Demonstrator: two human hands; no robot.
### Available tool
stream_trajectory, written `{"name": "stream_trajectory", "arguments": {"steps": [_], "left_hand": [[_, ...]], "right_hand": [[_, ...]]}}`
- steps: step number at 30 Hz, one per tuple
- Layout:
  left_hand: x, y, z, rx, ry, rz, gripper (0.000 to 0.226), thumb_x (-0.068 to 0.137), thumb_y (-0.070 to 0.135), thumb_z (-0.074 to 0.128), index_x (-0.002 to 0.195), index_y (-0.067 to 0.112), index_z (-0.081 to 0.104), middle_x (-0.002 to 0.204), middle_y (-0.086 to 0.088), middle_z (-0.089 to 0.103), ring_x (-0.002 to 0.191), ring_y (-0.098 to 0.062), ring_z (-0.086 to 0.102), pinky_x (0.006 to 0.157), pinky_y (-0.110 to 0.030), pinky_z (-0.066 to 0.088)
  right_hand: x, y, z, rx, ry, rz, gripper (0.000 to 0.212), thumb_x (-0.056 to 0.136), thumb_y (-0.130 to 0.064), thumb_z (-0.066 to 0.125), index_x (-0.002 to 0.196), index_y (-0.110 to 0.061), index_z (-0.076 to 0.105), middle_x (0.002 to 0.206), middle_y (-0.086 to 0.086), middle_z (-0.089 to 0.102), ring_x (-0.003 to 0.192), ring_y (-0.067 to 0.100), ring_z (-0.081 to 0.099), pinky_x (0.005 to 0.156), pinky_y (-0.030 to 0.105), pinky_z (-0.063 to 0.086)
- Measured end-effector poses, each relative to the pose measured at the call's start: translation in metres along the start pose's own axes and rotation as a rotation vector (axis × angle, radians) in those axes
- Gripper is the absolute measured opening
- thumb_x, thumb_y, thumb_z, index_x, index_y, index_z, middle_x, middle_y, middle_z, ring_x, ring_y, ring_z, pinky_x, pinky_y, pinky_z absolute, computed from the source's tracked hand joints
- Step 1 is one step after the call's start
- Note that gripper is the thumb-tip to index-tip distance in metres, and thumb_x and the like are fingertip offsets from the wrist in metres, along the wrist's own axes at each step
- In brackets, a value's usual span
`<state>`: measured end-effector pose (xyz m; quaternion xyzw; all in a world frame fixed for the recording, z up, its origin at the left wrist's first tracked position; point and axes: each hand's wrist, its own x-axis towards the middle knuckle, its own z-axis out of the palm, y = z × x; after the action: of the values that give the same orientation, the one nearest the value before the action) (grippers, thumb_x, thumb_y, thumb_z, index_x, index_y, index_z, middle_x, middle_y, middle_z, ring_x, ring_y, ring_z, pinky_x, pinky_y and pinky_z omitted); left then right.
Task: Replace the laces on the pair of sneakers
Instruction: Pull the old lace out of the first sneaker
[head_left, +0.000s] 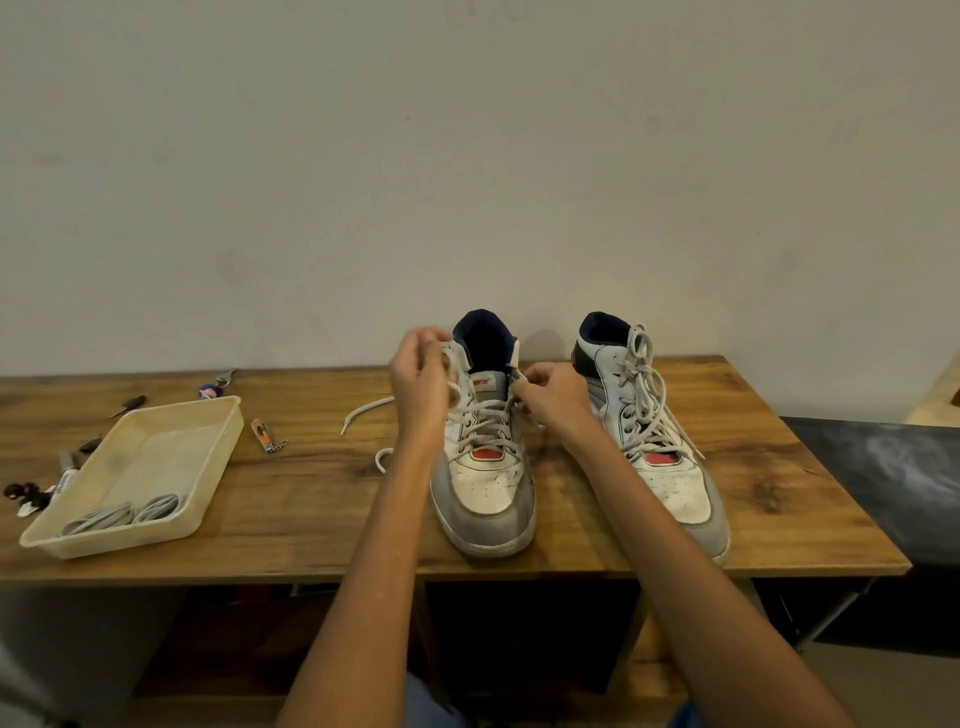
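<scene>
Two white and grey high-top sneakers stand on the wooden table (291, 509), toes toward me. The left sneaker (485, 493) is laced with a white lace (485, 421). My left hand (418, 384) pinches that lace at the upper left eyelets, and a loose end (363, 413) trails over the table. My right hand (550, 397) pinches the lace at the upper right eyelets. The right sneaker (670, 467) stands apart, fully laced, its lace (641, 395) hanging loose at the top.
A cream plastic tray (171, 447) at the left holds two bundles of grey laces (124, 512). Around it lie a nail clipper (265, 436), pliers (218, 384), a marker (65, 475) and small tools. A dark surface (883, 483) adjoins the table's right end. The wall stands close behind.
</scene>
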<state>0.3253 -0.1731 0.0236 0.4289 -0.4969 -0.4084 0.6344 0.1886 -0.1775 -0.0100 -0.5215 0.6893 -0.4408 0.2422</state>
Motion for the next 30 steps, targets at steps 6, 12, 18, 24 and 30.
{"name": "stream_trajectory", "arguments": {"steps": [6, 12, 18, 24, 30], "left_hand": [[-0.007, -0.021, 0.01, 1.222, -0.435, 0.269, 0.026, 0.089, 0.038, 0.059, 0.108, 0.024, 0.069, 0.112, -0.002, 0.054, 0.095, -0.018, 0.056, 0.07, -0.028, 0.046], [-0.008, -0.032, 0.012, 0.971, -0.272, 0.249, 0.016, 0.089, 0.022, 0.062, 0.091, 0.011, 0.073, 0.106, 0.0, 0.064, 0.094, -0.015, 0.058, 0.067, -0.02, 0.041], [0.007, -0.008, 0.007, -0.473, 0.276, -0.209, 0.025, 0.099, 0.017, 0.042, 0.084, 0.012, 0.062, 0.082, -0.002, 0.066, 0.061, -0.008, 0.061, 0.054, -0.018, 0.051], [0.003, -0.007, 0.002, -0.015, 0.013, -0.09, 0.021, 0.099, 0.033, 0.04, 0.097, 0.013, 0.047, 0.07, 0.004, 0.054, 0.043, -0.001, 0.042, 0.041, -0.018, 0.033], [-0.003, -0.028, 0.007, 1.124, -0.474, 0.231, 0.025, 0.085, 0.036, 0.065, 0.102, 0.018, 0.068, 0.093, -0.004, 0.067, 0.087, -0.021, 0.061, 0.063, -0.028, 0.039]], "right_hand": [[0.0, 0.001, -0.001, -0.012, 0.005, -0.024, 0.011, 0.082, -0.015, 0.062, 0.082, -0.009, 0.07, 0.084, 0.012, 0.07, 0.084, 0.026, 0.064, 0.078, 0.039, 0.052], [0.0, 0.002, -0.002, -0.019, 0.009, -0.046, 0.01, 0.082, -0.015, 0.062, 0.078, -0.009, 0.069, 0.075, 0.009, 0.067, 0.072, 0.02, 0.06, 0.07, 0.034, 0.051], [-0.001, 0.001, -0.003, -0.017, 0.0, -0.046, 0.012, 0.085, -0.015, 0.061, 0.084, -0.006, 0.069, 0.076, 0.008, 0.066, 0.07, 0.017, 0.057, 0.072, 0.035, 0.052], [-0.001, 0.001, 0.0, -0.041, 0.013, -0.059, 0.014, 0.085, -0.016, 0.062, 0.086, -0.005, 0.07, 0.079, 0.009, 0.067, 0.076, 0.02, 0.06, 0.074, 0.037, 0.051], [-0.001, 0.0, 0.0, -0.049, 0.014, -0.066, 0.011, 0.083, -0.014, 0.061, 0.082, -0.007, 0.07, 0.075, 0.006, 0.065, 0.074, 0.018, 0.059, 0.074, 0.037, 0.051]]}}
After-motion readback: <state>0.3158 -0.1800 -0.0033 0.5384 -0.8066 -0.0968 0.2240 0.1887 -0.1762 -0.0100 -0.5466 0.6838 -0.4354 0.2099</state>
